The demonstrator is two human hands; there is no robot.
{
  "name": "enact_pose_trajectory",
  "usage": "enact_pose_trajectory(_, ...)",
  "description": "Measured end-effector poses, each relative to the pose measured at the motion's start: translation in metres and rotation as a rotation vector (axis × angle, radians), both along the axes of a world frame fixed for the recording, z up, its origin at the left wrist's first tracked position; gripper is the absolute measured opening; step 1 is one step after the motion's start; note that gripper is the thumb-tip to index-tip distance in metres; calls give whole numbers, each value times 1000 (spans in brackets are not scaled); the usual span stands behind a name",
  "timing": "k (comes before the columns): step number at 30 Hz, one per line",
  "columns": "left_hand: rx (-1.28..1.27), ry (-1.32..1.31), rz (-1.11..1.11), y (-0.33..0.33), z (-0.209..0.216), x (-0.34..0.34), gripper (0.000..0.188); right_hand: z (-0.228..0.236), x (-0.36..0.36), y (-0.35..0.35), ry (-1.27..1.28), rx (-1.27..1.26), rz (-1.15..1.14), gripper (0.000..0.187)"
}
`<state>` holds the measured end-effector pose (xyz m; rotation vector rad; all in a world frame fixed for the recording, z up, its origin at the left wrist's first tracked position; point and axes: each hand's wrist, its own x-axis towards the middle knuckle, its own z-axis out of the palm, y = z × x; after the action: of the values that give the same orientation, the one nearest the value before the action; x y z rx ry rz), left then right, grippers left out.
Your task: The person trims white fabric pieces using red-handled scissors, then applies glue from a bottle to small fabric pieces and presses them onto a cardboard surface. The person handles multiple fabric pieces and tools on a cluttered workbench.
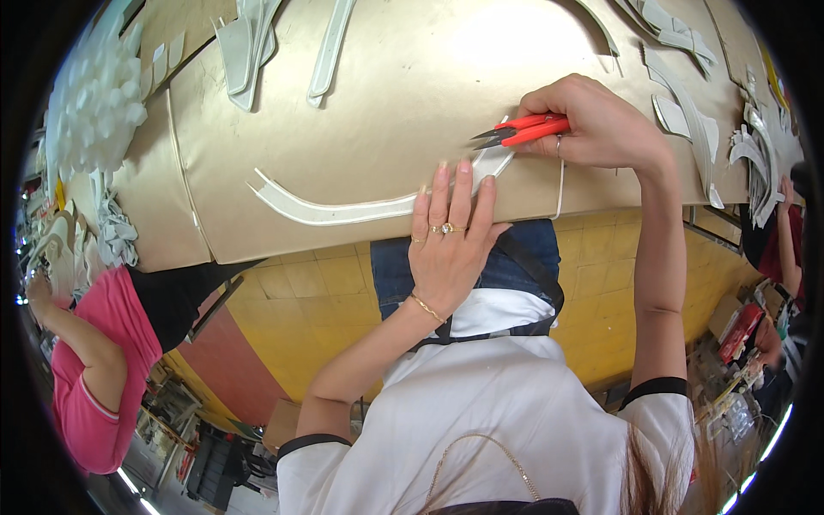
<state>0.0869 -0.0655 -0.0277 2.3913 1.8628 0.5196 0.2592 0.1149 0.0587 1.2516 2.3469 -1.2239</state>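
Note:
A long curved white strip (335, 212) with raised edging lies along the near side of the tan-covered table (283, 146), its ends bending upward. My left hand (451, 232) rests flat on its middle, fingers stretched out and pressed on the piece. In my right hand (596, 124) is a pair of thread snips (528, 130) with red handles and dark blades. The blades point left, just above the strip's right end, and look slightly parted. My right fingers partly hide that end of the strip.
More pale cut pieces (245, 51) and a narrow strip (330, 56) lie at the back. Stacked curved pieces (695, 120) sit on the right. Bundled white material (99, 94) is at the far left. A person in pink (103, 352) works on the left; another person (788, 240) is at the right edge.

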Motion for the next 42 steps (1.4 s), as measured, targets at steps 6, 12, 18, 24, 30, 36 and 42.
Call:
enact_pose_trajectory(6, -80, -78, 10, 4, 7, 10, 70, -3, 0, -2, 75, 61, -3, 23)
enact_pose_trajectory(12, -99, -71, 3, 9, 5, 18, 73, -3, 1, 0, 57, 36, -6, 24)
enact_pose_trajectory(18, -73, -28, 9, 12, 6, 21, 74, -4, 1, 2, 69, 37, -15, 24)
enact_pose_trajectory(24, -102, -33, 12, 20, 14, 25, 87, -8, 0, 3, 92, 31, 2, 23)
enact_pose_trajectory(30, -23, -29, -5, 29, 10, 26, 95, -2, 2, 12, 67, 81, 79, 21)
enact_pose_trajectory(36, 0, -26, -36, 30, 9, 24, 95, 3, -2, 37, 54, 95, 175, 25)
enact_pose_trajectory(42, -64, -69, -19, 34, 23, 25, 94, 1, -4, 39, 26, 143, 189, 28)
